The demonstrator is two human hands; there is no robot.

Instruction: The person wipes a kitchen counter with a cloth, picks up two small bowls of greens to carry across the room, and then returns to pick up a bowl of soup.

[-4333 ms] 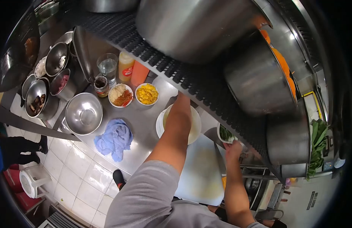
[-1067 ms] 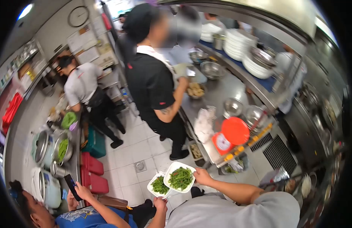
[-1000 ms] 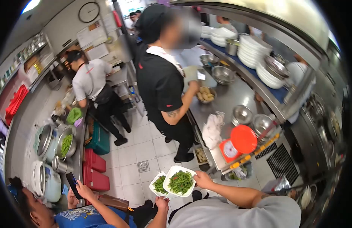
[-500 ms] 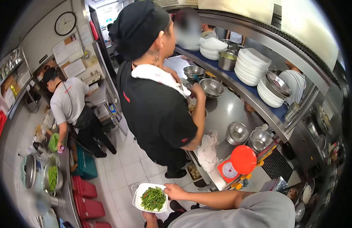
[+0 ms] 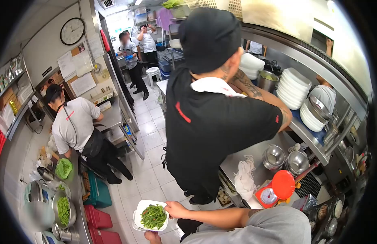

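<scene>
A square white dish (image 5: 166, 223) of cooked green vegetables (image 5: 153, 216) with red bits is held low in front of my body. My right hand (image 5: 176, 210) grips its right rim. Below the dish, my left hand (image 5: 152, 236) holds the bottom edge, with its fingers partly hidden under it. A second white edge shows beneath the dish on its left. A person in a black shirt and black cap (image 5: 225, 122) stands close ahead, facing the counter on the right.
A steel counter (image 5: 233, 164) holds a cloth, an orange scale (image 5: 269, 196) and metal bowls (image 5: 274, 156). Stacked white dishes (image 5: 293, 87) line the shelf. At left, a person in grey (image 5: 80, 118) leans over a worktop; red bins (image 5: 99, 217) stand beneath. More people are in the back.
The view has shifted, and the dish sits slightly further left. The person in black has leaned toward the shelf, reaching out an arm. The back aisle and its people have come into view.
</scene>
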